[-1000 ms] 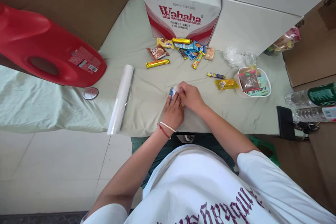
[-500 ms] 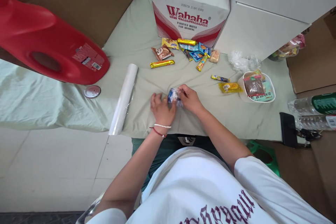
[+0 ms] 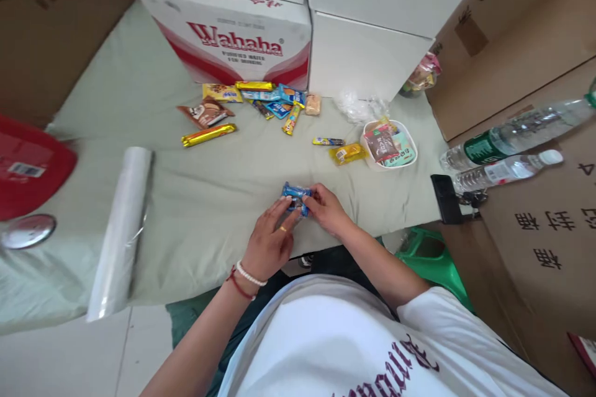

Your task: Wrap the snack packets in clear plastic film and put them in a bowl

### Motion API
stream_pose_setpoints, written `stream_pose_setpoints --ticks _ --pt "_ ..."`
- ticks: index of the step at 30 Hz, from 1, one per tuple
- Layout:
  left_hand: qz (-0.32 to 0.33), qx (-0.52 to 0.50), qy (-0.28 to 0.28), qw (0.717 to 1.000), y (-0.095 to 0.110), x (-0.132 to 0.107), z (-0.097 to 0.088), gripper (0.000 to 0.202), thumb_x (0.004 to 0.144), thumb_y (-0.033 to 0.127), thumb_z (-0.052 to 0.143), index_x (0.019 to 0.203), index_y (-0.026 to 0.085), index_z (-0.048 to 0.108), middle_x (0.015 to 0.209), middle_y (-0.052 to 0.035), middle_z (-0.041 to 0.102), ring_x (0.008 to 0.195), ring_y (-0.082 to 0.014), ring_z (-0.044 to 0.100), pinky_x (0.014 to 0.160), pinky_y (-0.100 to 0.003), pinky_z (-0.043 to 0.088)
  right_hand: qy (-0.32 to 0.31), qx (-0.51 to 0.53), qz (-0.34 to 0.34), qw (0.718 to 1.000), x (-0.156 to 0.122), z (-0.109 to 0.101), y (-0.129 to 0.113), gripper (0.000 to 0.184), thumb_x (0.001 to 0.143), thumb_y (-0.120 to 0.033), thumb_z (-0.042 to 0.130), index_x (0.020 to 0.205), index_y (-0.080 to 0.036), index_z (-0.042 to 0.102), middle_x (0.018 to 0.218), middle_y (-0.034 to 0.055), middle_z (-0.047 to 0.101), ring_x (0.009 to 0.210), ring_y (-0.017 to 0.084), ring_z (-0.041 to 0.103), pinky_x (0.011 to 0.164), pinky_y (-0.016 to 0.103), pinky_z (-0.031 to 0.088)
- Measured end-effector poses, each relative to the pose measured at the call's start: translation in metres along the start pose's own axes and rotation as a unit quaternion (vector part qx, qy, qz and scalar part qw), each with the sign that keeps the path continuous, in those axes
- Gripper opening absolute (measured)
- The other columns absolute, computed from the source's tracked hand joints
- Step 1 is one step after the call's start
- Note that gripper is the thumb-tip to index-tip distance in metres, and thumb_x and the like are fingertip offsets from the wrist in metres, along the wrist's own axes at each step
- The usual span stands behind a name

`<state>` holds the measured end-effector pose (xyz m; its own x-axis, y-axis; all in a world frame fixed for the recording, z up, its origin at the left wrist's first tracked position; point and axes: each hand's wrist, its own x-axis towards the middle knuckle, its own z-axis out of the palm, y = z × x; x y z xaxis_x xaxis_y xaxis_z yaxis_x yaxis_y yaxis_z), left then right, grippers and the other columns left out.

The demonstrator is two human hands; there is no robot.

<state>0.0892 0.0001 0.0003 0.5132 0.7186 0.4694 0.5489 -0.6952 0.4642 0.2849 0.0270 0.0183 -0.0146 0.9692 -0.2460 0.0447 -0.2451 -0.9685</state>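
Observation:
Both of my hands meet over the pale green cloth (image 3: pixel 195 198) near its front edge. A small blue snack packet (image 3: pixel 292 193), partly wrapped in clear film, is pinched between them. My left hand (image 3: pixel 267 240) grips it from below with fingers curled, wearing a ring and wrist bracelets. My right hand (image 3: pixel 326 209) pinches its right end. A roll of clear film (image 3: pixel 121 229) lies to the left on the cloth.
Several snack packets (image 3: pixel 261 102) lie scattered before the Wahaha box (image 3: pixel 228 37). A white bowl (image 3: pixel 410 150) of snacks sits to the right, beside two water bottles (image 3: pixel 507 136) and a black object (image 3: pixel 446 198). A red jug (image 3: pixel 28 164) and metal lid (image 3: pixel 27 231) are at left.
The view has swung to the right and down. My hands have drawn the blue packet nearer the cloth's front edge, and my left hand has closed onto it again.

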Motion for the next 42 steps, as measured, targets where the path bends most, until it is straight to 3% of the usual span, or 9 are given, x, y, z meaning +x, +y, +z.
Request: stream_pose_setpoints --ticks 3,9,12,15,18,24,27,34,42 --pt "-0.038 0.019 -0.01 0.999 -0.014 -0.015 -0.014 0.052 0.093 0.015 0.055 0.143 0.028 0.057 0.145 -0.0143 0.063 0.142 -0.0327 0.055 0.114 -0.058 0.052 0.049 -0.052 -0.074 0.995 -0.016 -0.066 -0.02 0.042 0.09 -0.055 0.065 0.121 -0.027 0.056 0.094 0.0015 0.064 0.083 0.018 0.064 0.072 0.032 0.058" --pt "-0.093 0.056 -0.003 0.994 -0.038 -0.045 -0.031 0.037 0.094 0.018 0.055 0.129 0.025 0.066 0.131 -0.0126 0.072 0.128 -0.0326 0.066 0.109 -0.056 0.056 0.352 -0.093 -0.186 0.913 0.023 -0.247 -0.062 0.042 0.102 -0.05 0.043 0.14 -0.033 0.045 0.121 0.0082 0.063 0.096 0.02 0.069 0.073 0.038 0.061" --pt "-0.095 0.083 0.001 0.992 -0.035 -0.048 -0.026 0.039 0.092 0.017 0.057 0.13 0.024 0.066 0.132 -0.0129 0.072 0.129 -0.0337 0.066 0.109 -0.056 0.056 0.389 -0.108 -0.131 0.905 0.062 -0.284 -0.058 0.038 0.101 -0.039 0.039 0.134 -0.026 0.052 0.115 0.0092 0.064 0.088 0.019 0.068 0.074 0.04 0.061" --pt "-0.092 0.098 0.008 0.991 -0.032 -0.047 -0.021 0.041 0.09 0.016 0.058 0.13 0.022 0.066 0.133 -0.0144 0.072 0.13 -0.0352 0.066 0.11 -0.057 0.055 0.363 -0.263 -0.05 0.892 0.081 -0.281 -0.047 0.038 0.099 -0.033 0.041 0.127 -0.018 0.062 0.107 0.0117 0.065 0.088 0.022 0.066 0.083 0.045 0.06" --pt "-0.084 0.104 0.013 0.991 -0.032 -0.048 -0.019 0.045 0.089 0.015 0.059 0.133 0.022 0.066 0.135 -0.015 0.072 0.129 -0.0356 0.067 0.11 -0.057 0.055 0.355 -0.447 -0.014 0.821 0.078 -0.276 -0.041 0.038 0.097 -0.032 0.046 0.123 -0.017 0.07 0.116 0.0163 0.063 0.094 0.026 0.065 0.095 0.05 0.055" --pt "-0.091 0.118 0.023 0.989 -0.031 -0.05 -0.018 0.049 0.087 0.014 0.059 0.136 0.024 0.064 0.135 -0.0137 0.072 0.13 -0.0344 0.067 0.111 -0.056 0.055 0.362 -0.529 -0.056 0.765 0.055 -0.288 -0.051 0.045 0.099 -0.037 0.045 0.127 -0.012 0.07 0.124 0.0209 0.058 0.115 0.033 0.059 0.106 0.054 0.049" --pt "-0.089 0.122 0.023 0.988 -0.03 -0.05 -0.017 0.047 0.088 0.014 0.058 0.134 0.023 0.065 0.134 -0.0138 0.072 0.129 -0.0348 0.067 0.109 -0.055 0.056 0.378 -0.546 -0.16 0.73 0.04 -0.263 -0.063 0.051 0.103 -0.044 0.043 0.139 -0.013 0.063 0.138 0.0245 0.053 0.131 0.038 0.05 0.112 0.06 0.041" --pt "-0.076 0.133 0.028 0.988 -0.029 -0.05 -0.018 0.045 0.09 0.014 0.059 0.134 0.022 0.064 0.134 -0.0147 0.072 0.128 -0.0352 0.067 0.106 -0.055 0.056 0.16 -0.633 -0.223 0.723 0.031 -0.185 -0.059 0.065 0.098 -0.043 0.059 0.159 -0.025 0.046 0.17 0.0148 0.033 0.157 0.041 0.022 0.123 0.07 0.018" --pt "-0.116 0.114 0.122 0.979 -0.02 -0.049 -0.025 0.017 0.091 0.02 0.062 0.105 0.022 0.073 0.11 -0.0121 0.078 0.111 -0.0303 0.073 0.096 -0.048 0.059 0.124 -0.697 -0.195 0.679 0.029 -0.258 -0.036 0.066 0.097 -0.035 0.056 0.161 -0.024 0.045 0.171 0.0134 0.036 0.155 0.036 0.031 0.125 0.068 0.014"
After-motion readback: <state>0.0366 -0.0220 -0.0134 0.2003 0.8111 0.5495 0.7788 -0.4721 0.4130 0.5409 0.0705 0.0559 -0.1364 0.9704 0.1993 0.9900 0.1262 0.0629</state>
